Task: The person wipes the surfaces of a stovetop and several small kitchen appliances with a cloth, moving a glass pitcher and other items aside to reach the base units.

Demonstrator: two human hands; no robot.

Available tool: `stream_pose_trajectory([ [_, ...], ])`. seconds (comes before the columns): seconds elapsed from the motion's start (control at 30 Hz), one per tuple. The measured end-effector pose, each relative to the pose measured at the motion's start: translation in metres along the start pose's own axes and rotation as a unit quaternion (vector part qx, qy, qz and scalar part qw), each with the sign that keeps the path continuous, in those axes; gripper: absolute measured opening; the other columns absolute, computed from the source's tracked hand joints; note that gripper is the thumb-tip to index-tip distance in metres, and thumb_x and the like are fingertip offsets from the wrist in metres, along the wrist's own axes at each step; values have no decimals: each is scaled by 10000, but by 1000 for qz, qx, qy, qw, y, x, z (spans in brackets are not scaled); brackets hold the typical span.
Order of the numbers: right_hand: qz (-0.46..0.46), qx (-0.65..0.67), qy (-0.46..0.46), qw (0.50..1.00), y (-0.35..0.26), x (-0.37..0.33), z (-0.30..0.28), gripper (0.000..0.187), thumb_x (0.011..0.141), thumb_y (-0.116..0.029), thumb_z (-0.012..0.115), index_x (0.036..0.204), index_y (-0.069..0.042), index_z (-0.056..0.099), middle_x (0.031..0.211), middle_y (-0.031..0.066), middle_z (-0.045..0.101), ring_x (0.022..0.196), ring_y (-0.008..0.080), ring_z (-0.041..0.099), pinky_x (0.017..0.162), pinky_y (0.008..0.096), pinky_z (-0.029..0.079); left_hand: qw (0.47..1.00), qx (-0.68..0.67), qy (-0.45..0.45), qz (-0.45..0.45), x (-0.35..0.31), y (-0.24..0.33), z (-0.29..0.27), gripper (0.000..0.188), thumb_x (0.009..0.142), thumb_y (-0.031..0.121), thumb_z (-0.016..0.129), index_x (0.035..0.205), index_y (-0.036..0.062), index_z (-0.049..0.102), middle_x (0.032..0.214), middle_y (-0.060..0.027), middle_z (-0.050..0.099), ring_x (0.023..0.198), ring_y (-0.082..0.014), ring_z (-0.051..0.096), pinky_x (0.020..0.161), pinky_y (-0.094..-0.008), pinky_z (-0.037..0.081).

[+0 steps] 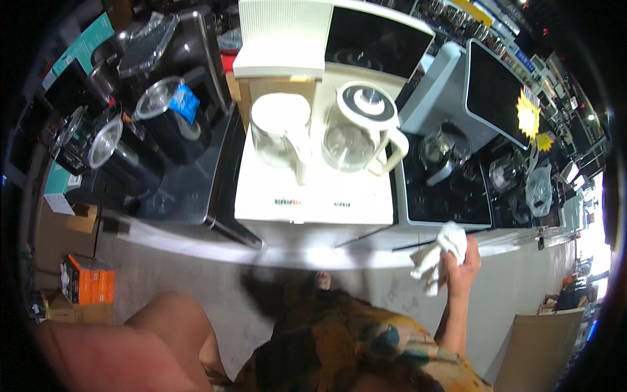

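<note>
My right hand [465, 258] is closed round a crumpled white cloth [452, 240], whose loose ends hang below the fingers. It is in front of the counter's right part, just off the edge of a black-topped appliance [444, 206]. My left arm [150, 340] is bent close at the lower left, and its hand does not show. Ahead of me is a cream coffee maker [313, 202] with a dark panel. On its base are a glass jug with a white lid and handle [281, 134] and a glass kettle with a cream handle [356, 134].
To the left, black canisters [173, 121] stand on a dark appliance, one with a blue packet [185, 102]. A grey appliance with a tilted black panel [499, 91] and a small glass pot [437, 150] are at right. Orange boxes [91, 284] sit on the floor at left.
</note>
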State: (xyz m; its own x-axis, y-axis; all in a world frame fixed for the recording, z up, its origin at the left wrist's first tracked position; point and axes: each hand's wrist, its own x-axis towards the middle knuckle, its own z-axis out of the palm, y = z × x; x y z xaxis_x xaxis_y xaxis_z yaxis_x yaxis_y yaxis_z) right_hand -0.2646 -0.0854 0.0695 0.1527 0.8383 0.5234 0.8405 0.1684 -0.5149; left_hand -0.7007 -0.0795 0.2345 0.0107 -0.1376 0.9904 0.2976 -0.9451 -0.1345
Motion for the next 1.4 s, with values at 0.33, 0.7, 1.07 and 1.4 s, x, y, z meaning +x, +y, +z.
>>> stream_pose_trajectory([
  [0.33, 79, 350, -21, 933, -14, 27, 70, 556, 780, -176, 700, 1256, 68, 551, 1087, 108, 656, 1002, 172, 607, 927, 330, 466, 999, 2, 10, 32, -6, -31, 59, 128, 950, 130, 532, 1033, 32, 538, 954, -130, 591, 777, -193, 584, 686, -298, 501],
  [0.7, -39, 320, -116, 940, -36, 63, 143, 291, 699, -74, 719, 969, 13, 654, 937, 133, 639, 870, 297, 596, 790, 358, 485, 884, 143, -86, -437, -130, -49, 82, 165, 912, 31, 507, 1076, 22, 522, 957, -134, 581, 838, -193, 587, 765, -318, 507],
  [1.07, -31, 302, -62, 951, -62, 47, 172, 319, 730, -31, 701, 1032, 7, 606, 982, 153, 617, 905, 341, 572, 824, 384, 459, 686, -115, -41, -717, -232, -99, 137, 418, 903, 63, 616, 1268, -21, 429, 1058, -73, 558, 971, -135, 557, 876, -288, 458],
  [1.4, 30, 384, -71, 920, -92, 44, 177, 428, 779, -92, 715, 1164, 19, 564, 1146, 157, 578, 1049, 329, 566, 907, 391, 454, 723, 21, 4, -691, -232, -104, 83, 426, 925, -13, 539, 1342, -62, 468, 822, -48, 589, 632, -74, 516, 568, -233, 469],
])
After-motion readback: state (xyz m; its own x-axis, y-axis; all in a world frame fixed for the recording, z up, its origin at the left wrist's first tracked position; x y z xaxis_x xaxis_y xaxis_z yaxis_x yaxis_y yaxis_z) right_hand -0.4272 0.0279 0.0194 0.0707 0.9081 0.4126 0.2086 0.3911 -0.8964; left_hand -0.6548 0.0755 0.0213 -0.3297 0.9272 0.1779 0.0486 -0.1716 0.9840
